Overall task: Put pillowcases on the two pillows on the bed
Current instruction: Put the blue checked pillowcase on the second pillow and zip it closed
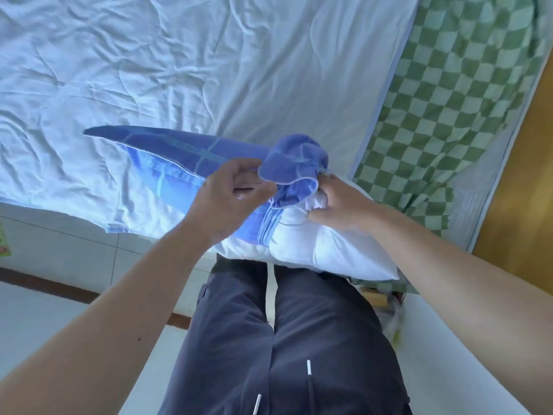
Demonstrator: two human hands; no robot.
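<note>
Pillow: white pillow (pixel 323 247) propped against the person's thighs at the bed (pixel 179 70) edge, partly sheathed.
Hands: left hand (pixel 230 196) pinches the blue pillowcase (pixel 185 157) hem; right hand (pixel 338 205) grips the pillow's corner.
Advice: feed that corner in, then draw the bunched hem over it.

Soft, bluish daylight is washing the white quilt (pixel 179 55) pale; wide-angle distortion is bending edges, fine detail is blurring slightly.

Beyond the pillow (pixel 323 250), the bed (pixel 209 70) lies open under rumpled white bedding. A green checked cloth (pixel 443 115) crowds the right side, against a wooden edge (pixel 526 190).
</note>
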